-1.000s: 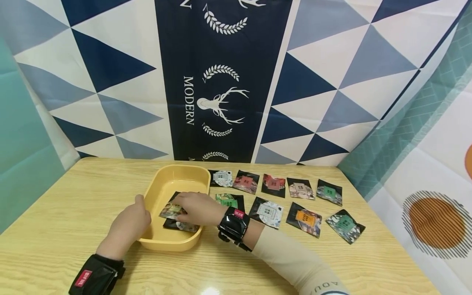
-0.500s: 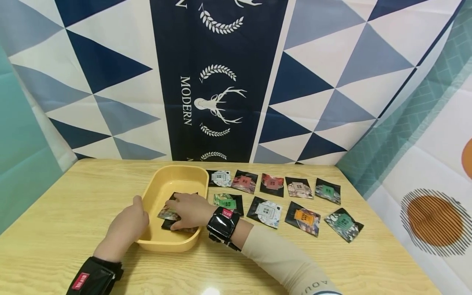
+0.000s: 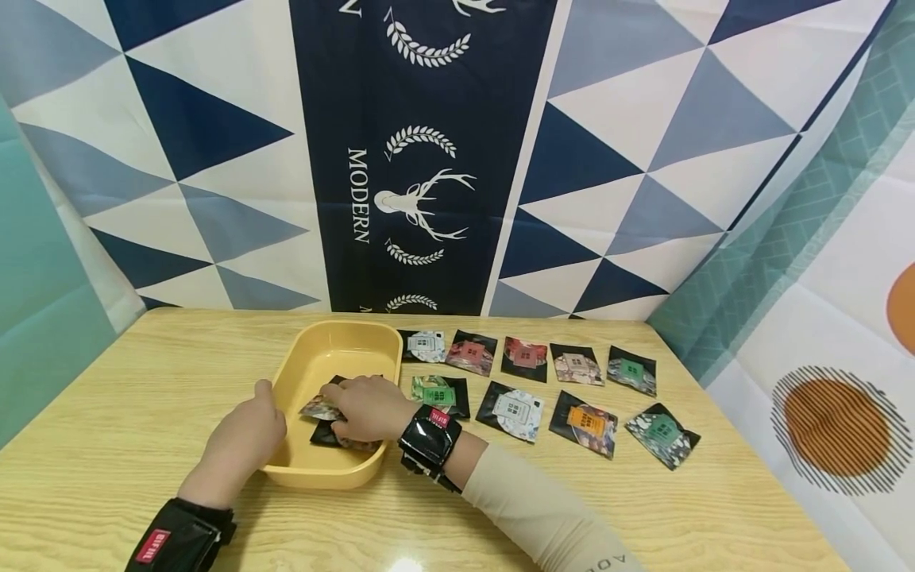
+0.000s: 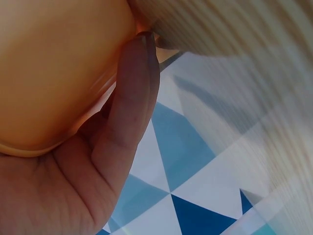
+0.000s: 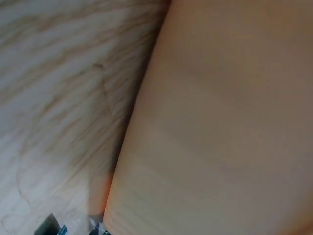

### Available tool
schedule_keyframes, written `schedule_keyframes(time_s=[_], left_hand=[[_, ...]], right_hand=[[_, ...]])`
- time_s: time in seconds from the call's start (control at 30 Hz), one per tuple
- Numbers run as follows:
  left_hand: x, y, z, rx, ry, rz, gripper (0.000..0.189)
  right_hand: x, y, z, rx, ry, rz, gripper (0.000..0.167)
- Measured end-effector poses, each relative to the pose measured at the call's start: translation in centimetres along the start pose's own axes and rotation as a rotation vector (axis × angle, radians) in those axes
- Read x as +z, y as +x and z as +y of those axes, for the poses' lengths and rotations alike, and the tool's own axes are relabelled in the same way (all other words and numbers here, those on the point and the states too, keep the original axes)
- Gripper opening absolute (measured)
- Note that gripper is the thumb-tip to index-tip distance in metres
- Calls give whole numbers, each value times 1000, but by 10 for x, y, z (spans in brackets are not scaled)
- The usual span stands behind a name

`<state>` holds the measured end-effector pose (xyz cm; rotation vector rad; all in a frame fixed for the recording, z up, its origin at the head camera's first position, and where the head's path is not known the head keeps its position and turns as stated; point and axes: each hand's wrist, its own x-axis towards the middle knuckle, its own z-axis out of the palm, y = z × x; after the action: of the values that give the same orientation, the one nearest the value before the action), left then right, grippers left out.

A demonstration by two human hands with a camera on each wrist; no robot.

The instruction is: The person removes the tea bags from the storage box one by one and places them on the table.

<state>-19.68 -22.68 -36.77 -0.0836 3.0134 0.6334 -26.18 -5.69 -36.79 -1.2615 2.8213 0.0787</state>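
A yellow plastic bin (image 3: 325, 477) stands on the table at left of centre in the head view. My left hand (image 3: 243, 435) grips its left side, thumb up at the rim. The left wrist view has those fingers (image 4: 129, 93) lying along the outer wall. Reaching inside from the right, my right hand (image 3: 373, 407) pinches a black printed packet (image 3: 320, 408), which is tilted; the fingertips are partly hidden. Another dark packet (image 3: 324, 434) lies beneath it. In the right wrist view the bin's wall (image 5: 210, 122) fills most of the picture and hides the hand.
Right of the bin, several black packets with coloured labels lie in two rows, among them a red one (image 3: 525, 357), an orange one (image 3: 586, 421) and a green one (image 3: 663, 433). A patterned cloth (image 3: 422, 199) hangs behind the wooden table (image 3: 179, 365).
My right hand has shifted slightly left inside the bin, and the upper packet is now more tilted. The left hand keeps its hold on the bin. The whole view has drifted slightly.
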Motion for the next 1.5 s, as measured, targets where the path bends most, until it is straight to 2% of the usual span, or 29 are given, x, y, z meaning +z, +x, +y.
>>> schedule_keyframes(time_s=[0.33,0.63,0.97,1.17,1.33,1.5], left_hand=[[-1,0,1,5,-10,-9,52],[2,0,-1,22,-4,13,49],[4,-1,-1,49,14,45,46],[4,-2,-1,52,5,34,51],[3,-1,-1,52,24,36,51],[2,-1,-2,39,27,18,51]], right_hand=[[3,0,2,-30,31,40,30],[2,-7,1,-87,37,190,28],[-6,-20,1,-140,109,267,27],[-21,-41,0,-159,187,308,33],[-37,-68,6,-161,290,351,43],[-50,-94,12,-158,346,392,42]])
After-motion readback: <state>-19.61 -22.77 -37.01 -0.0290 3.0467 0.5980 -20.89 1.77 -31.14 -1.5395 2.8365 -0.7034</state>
